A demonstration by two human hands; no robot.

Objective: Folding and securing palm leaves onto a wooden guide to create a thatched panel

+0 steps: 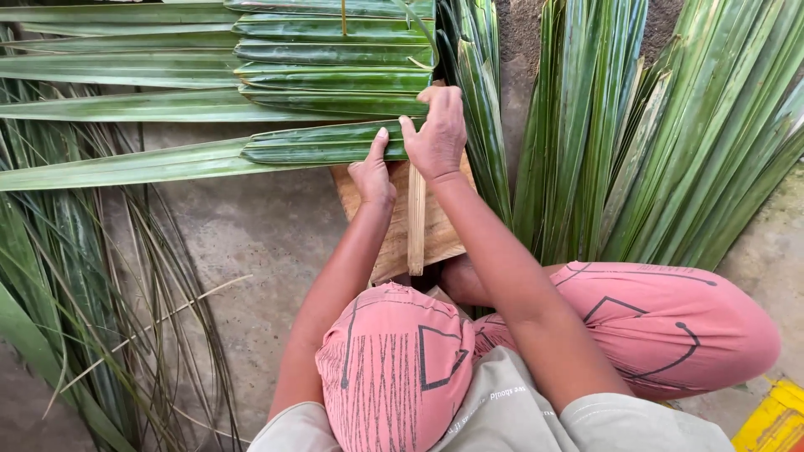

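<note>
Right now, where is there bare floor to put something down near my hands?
Bare grey concrete floor lies left of the wooden board, below the long folded green palm leaf both hands press. Crowded: thin leaf strips far left, upright green fronds right.

Loose palm fronds fan over the concrete floor beside a yellow object.

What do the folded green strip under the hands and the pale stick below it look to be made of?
Folded green strip: fresh palm-type leaf, glossy, with lengthwise ribs. Pale stick: seemingly dry split wood or bamboo, matte tan with straight grain.
</note>
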